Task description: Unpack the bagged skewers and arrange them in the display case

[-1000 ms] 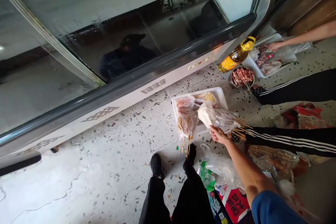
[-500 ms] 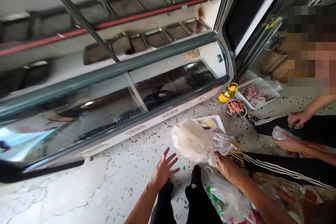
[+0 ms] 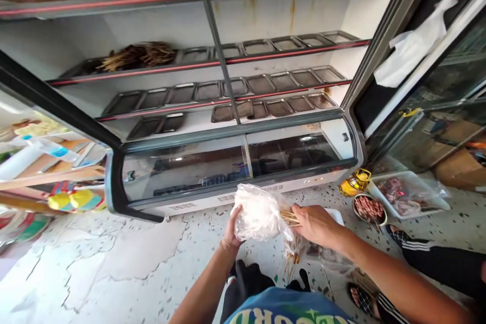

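A clear plastic bag (image 3: 258, 212) with a whitish, rounded bundle inside is up in front of me, with wooden skewer sticks (image 3: 289, 216) coming out of its right end. My left hand (image 3: 231, 229) presses round the left side of the bag, thumb on the near face. At the other end my right hand (image 3: 317, 225) is closed round the sticks and the bag's mouth. The exact contents are blurred by the plastic. Below my right forearm, more bagged skewers (image 3: 294, 253) lie over a white tray (image 3: 336, 216), partly covered by the arm.
A glass-fronted display fridge (image 3: 243, 179) spans the front, its shelves lined with metal trays (image 3: 208, 91). At right on the floor stand an oil bottle (image 3: 355, 182), a bowl of meat skewers (image 3: 369, 208) and a tray of bagged meat (image 3: 410, 195). A co-worker's leg (image 3: 436, 258) extends beside them.
My left hand was open and apart; it now holds the bag's left side. The bag has shifted slightly left, its sticks now visible in my right hand. My view has lifted and swung left.
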The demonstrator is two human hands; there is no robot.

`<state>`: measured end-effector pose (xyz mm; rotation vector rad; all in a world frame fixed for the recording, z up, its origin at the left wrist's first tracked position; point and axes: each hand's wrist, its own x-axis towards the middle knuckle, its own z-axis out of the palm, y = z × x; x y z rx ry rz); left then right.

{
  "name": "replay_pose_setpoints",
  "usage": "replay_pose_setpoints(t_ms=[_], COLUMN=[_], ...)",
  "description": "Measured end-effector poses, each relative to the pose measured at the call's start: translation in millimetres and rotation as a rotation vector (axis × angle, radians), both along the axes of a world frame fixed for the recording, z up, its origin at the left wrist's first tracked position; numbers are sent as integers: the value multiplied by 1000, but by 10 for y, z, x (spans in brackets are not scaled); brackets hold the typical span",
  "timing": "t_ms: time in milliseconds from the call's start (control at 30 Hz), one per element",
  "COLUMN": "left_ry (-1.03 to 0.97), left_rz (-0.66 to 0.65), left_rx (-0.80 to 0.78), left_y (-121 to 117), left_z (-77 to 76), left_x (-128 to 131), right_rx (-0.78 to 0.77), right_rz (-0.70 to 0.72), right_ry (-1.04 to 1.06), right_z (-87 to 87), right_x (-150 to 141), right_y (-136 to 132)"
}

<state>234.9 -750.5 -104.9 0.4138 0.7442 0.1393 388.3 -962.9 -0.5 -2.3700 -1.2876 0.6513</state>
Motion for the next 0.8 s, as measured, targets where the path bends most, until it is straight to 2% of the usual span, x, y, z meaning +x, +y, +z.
replay_pose_setpoints(t_ms=[33,100,200,300,367,433,500,567,633,733,800], left_ry=[-14,-38,-67,-90,-102,-113,-118,-117,-112,-98,-80], left_rz=[-20,-62,-103,-138,-139,-147,-177,-205,-227,-306,-364], left_rx=[3,15,5,-29,-22,1,12,15,32,82,103], left_y=[115,380,845,1377,1754,2122,2455,2738,2971,3247,3390], left_z=[26,74,146,232,296,362,427,491,554,634,663], left_x=[-10,-42,-89,-94,-80,-60,-31,15,87,243,378], right_rx=[-39,-171,-335,-282,-205,-197,-276,-382,-416,-329,-256], right_rz=[25,72,71,29,-33,-147,-250,-319,-415,-580,-609], right_ry=[58,317,921,1418,1614,1676,1670,1657,1641,1666,1716], right_z=[88,230,380,511,589,630,610,527,403,213,120], right_x=[15,48,60,-18,-109,-215,-334,-473,-619,-762,-737], right_y=[150,452,878,1275,1546,1837,2142,2441,2706,3002,3131])
